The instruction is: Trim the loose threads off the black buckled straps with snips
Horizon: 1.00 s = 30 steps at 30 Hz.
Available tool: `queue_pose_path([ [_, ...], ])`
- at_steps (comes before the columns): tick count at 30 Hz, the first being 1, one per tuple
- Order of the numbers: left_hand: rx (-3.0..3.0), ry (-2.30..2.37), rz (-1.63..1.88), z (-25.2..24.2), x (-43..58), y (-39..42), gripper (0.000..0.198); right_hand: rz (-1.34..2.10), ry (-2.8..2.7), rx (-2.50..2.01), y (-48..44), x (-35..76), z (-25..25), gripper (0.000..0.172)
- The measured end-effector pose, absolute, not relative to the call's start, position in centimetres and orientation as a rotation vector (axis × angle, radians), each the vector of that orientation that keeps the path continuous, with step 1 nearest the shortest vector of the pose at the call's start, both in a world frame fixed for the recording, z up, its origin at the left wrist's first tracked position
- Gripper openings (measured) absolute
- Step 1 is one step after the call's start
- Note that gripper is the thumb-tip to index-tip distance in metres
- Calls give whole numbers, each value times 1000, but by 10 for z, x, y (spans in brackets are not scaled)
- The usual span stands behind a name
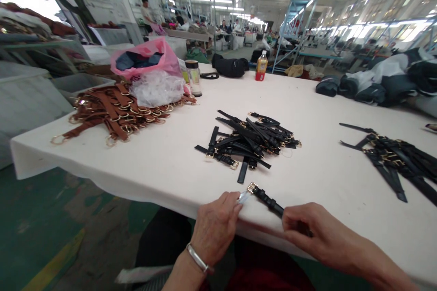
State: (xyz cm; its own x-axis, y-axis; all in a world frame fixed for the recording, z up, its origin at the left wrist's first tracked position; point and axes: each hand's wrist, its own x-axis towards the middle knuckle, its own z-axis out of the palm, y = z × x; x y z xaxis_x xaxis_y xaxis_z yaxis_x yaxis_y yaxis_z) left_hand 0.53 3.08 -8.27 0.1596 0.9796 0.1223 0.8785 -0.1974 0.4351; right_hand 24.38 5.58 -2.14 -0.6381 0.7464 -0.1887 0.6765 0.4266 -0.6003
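Note:
A short black strap with a gold buckle [265,197] lies at the near edge of the white table [170,168]. My right hand [307,229] pinches its lower end. My left hand [215,227], with a silver bangle on the wrist, has its fingers closed by the buckle end, touching a small clear piece [244,197]. Just beyond lies a pile of black buckled straps [251,141]. A second pile of black straps [396,159] lies to the right.
A heap of brown straps with gold rings [112,111] sits at the left, beside a pink bag [146,59], clear plastic [157,87], a jar [194,77] and a drink bottle [261,66]. Dark bundles [375,84] lie at the far right. People work far behind.

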Motion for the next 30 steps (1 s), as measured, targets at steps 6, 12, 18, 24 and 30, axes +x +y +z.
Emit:
queue_pose_path([
  [6, 2057, 1871, 624, -84, 0, 38, 21, 747, -2534, -1288, 61, 226, -21, 31],
  [12, 2017, 1895, 624, -77, 7, 37, 22, 185, -2479, -1322, 86, 182, -68, 15],
  [18, 1970, 1872, 644, -77, 5, 36, 22, 102, -2473, -1257, 98, 187, -78, 19],
  [24, 1951, 1824, 670, -72, 8, 34, 22, 642, -2352, -1249, 101, 200, -72, 20],
  [30, 1977, 1801, 625, -69, 15, 35, 21, 500, -2296, -1283, 107, 204, -87, 20],
])
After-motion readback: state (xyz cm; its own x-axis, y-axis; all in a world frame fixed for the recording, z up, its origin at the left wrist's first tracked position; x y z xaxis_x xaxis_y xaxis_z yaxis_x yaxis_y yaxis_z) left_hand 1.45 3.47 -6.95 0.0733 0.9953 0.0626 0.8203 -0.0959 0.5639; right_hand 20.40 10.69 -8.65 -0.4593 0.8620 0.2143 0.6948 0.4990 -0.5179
